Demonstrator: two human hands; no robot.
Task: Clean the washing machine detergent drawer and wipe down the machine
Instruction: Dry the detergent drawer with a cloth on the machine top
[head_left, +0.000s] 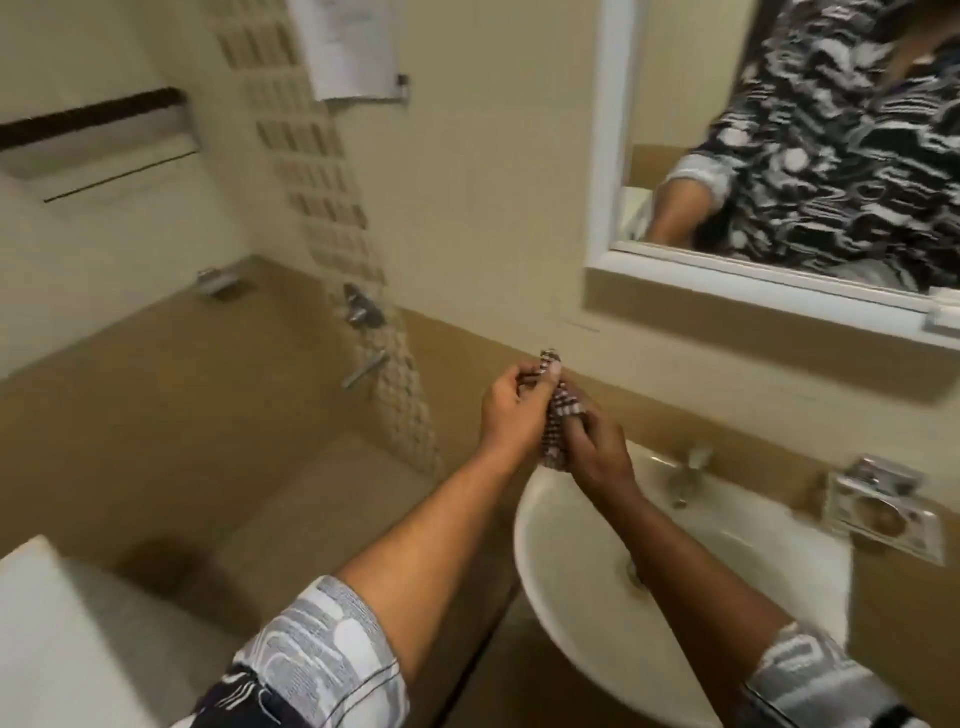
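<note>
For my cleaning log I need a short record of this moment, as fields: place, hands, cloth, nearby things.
place: at a white sink
left hand: grips the cloth near its top
right hand: grips it lower down
cloth: checked, bunched, held above the sink's far rim
nearby: tap, soap dish, mirror

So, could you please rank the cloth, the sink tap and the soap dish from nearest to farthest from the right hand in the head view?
1. cloth: held in the right hand itself.
2. sink tap: just right of it.
3. soap dish: far right, on the wall.
</note>
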